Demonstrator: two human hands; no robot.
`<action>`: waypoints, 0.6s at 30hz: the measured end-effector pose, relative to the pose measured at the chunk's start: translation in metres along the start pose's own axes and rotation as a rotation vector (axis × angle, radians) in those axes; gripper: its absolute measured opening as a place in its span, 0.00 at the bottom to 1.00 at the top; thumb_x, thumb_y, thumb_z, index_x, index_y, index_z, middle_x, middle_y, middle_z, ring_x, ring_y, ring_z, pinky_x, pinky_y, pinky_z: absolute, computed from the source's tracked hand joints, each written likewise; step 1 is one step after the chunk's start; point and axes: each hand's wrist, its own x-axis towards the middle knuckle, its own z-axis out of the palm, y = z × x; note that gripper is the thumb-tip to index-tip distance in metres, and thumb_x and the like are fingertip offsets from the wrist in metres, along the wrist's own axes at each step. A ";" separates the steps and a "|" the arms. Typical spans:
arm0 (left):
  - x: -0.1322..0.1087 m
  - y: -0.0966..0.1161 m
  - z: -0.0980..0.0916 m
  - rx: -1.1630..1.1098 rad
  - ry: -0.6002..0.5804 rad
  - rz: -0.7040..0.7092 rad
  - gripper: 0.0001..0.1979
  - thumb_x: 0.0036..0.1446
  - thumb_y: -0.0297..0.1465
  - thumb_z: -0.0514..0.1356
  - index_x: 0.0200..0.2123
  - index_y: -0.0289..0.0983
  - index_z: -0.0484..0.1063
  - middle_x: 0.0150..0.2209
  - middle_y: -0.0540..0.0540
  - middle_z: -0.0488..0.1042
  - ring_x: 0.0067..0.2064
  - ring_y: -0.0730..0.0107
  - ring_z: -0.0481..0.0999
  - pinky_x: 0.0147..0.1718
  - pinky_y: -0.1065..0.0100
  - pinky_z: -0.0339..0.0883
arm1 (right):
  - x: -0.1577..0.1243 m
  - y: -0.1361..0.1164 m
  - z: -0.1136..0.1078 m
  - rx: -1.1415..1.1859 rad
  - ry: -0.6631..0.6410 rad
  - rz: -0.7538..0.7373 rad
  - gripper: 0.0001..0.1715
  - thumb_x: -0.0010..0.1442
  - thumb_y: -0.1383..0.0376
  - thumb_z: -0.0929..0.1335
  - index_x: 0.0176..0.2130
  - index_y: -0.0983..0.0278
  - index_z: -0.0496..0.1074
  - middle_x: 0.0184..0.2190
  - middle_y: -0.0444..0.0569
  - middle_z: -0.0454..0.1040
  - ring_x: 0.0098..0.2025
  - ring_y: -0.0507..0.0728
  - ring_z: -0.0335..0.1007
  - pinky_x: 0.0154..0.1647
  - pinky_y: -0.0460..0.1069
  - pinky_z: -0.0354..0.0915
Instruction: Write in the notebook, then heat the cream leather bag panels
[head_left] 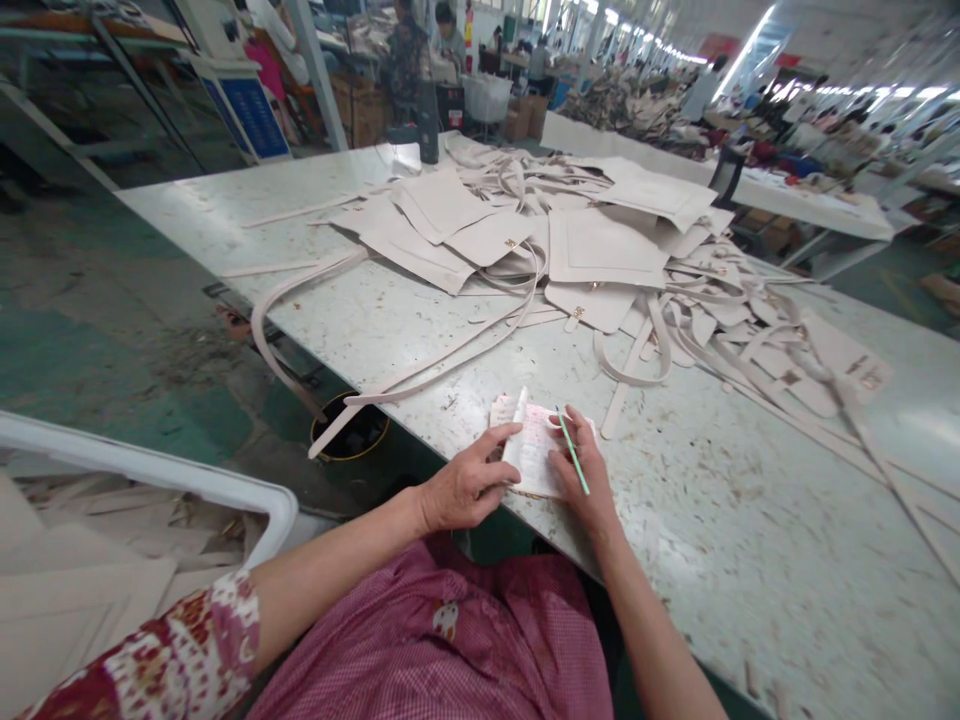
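Note:
A small notepad (534, 447) with pink-lined pages lies at the near edge of the white worktable (750, 540). My left hand (469, 485) pinches its left side, thumb over a lifted page. My right hand (581, 470) rests on the pad's right side and holds a thin green pen (572, 450) that points up and away from me.
A heap of cream leather bag panels (600, 245) and long straps (420, 365) covers the table's far half. A white bin (150, 470) with cut pieces stands at my left. A dark bucket (349, 430) sits on the floor below the table edge. Other people work far behind.

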 end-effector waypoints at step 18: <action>0.010 0.005 -0.003 0.073 -0.075 0.010 0.13 0.50 0.20 0.53 0.40 0.34 0.67 0.60 0.35 0.45 0.58 0.59 0.57 0.53 0.58 0.58 | 0.005 0.013 -0.008 0.413 0.098 0.106 0.39 0.48 0.68 0.66 0.57 0.60 0.50 0.38 0.46 0.71 0.37 0.54 0.65 0.36 0.49 0.62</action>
